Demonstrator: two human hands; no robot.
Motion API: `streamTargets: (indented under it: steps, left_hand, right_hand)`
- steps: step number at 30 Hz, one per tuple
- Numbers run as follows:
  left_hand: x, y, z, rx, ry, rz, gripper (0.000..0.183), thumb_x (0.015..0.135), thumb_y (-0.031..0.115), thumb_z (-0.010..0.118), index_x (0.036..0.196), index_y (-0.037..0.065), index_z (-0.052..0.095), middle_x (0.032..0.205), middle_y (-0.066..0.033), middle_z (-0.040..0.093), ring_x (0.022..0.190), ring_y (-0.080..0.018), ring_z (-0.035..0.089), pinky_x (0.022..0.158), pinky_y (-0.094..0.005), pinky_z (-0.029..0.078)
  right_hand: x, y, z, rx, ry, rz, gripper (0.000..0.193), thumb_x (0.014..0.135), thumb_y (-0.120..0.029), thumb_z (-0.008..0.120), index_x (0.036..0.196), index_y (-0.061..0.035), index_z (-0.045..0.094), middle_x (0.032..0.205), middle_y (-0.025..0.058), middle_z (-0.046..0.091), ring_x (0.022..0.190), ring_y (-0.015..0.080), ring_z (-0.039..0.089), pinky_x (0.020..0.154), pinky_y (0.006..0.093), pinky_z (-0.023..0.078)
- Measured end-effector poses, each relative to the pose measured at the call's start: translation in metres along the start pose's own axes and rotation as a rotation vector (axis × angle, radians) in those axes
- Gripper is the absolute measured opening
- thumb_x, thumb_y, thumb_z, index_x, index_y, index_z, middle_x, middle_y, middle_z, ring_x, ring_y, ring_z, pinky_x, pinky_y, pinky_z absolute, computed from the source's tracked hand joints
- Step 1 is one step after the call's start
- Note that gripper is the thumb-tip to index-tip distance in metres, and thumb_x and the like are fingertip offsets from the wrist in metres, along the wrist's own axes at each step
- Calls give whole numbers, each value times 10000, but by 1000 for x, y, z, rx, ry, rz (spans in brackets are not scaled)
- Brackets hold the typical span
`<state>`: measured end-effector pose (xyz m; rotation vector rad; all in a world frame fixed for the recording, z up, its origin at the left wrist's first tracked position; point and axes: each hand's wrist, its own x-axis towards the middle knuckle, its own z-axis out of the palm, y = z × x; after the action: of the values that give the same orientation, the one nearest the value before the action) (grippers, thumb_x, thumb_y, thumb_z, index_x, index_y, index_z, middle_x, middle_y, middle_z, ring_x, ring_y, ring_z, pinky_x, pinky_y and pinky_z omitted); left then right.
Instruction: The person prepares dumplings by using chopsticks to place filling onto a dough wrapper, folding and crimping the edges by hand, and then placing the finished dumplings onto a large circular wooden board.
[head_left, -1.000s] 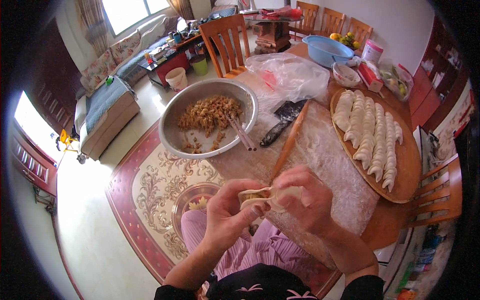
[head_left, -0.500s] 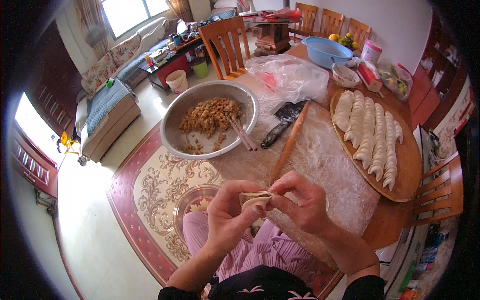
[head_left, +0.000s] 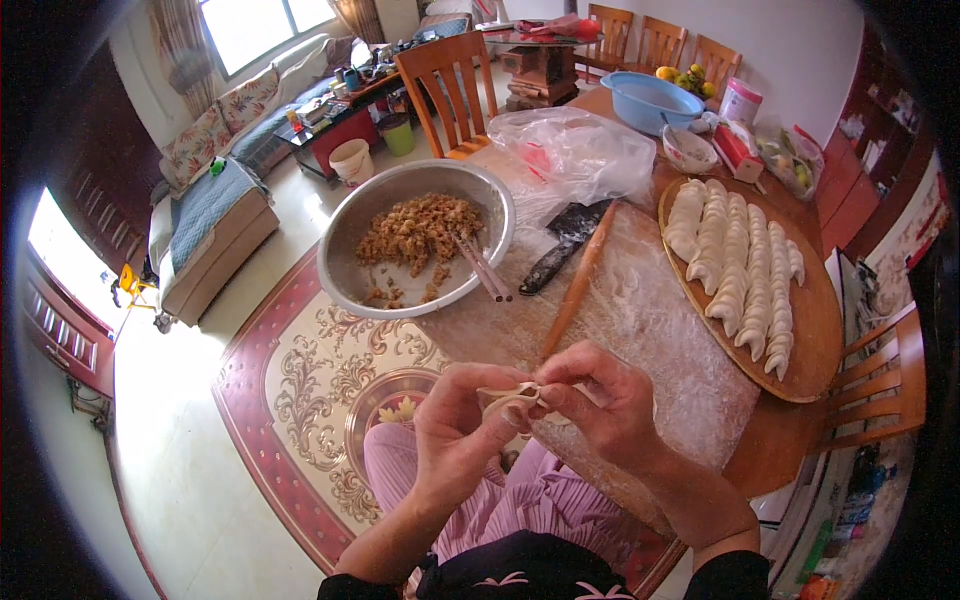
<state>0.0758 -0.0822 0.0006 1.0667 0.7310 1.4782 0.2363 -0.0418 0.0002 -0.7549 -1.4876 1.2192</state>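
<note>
Between my two hands is a dumpling [head_left: 507, 399], a folded wrapper of pale dough with its upper edges partly apart. My left hand [head_left: 455, 425] cradles it, with thumb in front and fingers behind. At its right end my right hand [head_left: 606, 405] pinches the dough between thumb and fingers. Beyond the hands lies a thin wooden rolling pin [head_left: 579, 285] on the floured board [head_left: 655, 310]. A dark-handled cleaver [head_left: 562, 248] rests beside it. To the left stands a metal basin [head_left: 345, 287] holding minced filling [head_left: 415, 232], with chopsticks [head_left: 482, 268] leaning in it.
A round wooden tray [head_left: 815, 330] at right carries several rows of finished dumplings [head_left: 735, 265]. Farther back are a crumpled plastic bag [head_left: 590, 150], a blue basin [head_left: 650, 103], a small bowl [head_left: 690, 152] and fruit [head_left: 690, 80]. Wooden chairs [head_left: 450, 95] stand around the table.
The dumpling's opening has narrowed at its right end as my fingers press the edges together. Both hands stay in nearly the same place.
</note>
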Motion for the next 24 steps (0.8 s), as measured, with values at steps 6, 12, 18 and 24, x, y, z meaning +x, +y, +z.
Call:
streamTargets:
  steps: [6,12,18,24]
  left_hand:
    - [1,-2,0,62,19,36,248,851,30,642,1058,-27,518,1042,-117,590,923,-141,593,809,-271,488]
    - [1,-2,2,88,11,-18,238,860,25,625,1063,-34,515,1034,-115,583,912,-145,590,790,-274,498]
    - [1,-4,0,25,15,-23,220,866,28,620,1050,-36,518,1024,-108,578,898,-142,585,775,-271,499]
    - [-1,-3,1,153,-6,-26,228,861,17,624,1053,-37,514,1018,-102,581,898,-133,581,775,-266,494]
  right_hand:
    - [6,0,-4,-145,-28,-204,120,779,-89,713,877,-41,662,812,65,620,760,166,619,689,288,488]
    - [4,-3,-7,-298,3,-254,118,764,-87,724,866,-52,680,814,79,623,762,193,626,684,296,496]
    - [5,-6,-3,-252,25,-254,125,770,-36,713,885,-33,665,834,79,620,768,182,614,682,284,489]
    - [5,-1,-6,-332,-15,-275,126,767,-88,715,875,-49,664,814,84,616,746,210,625,671,299,498]
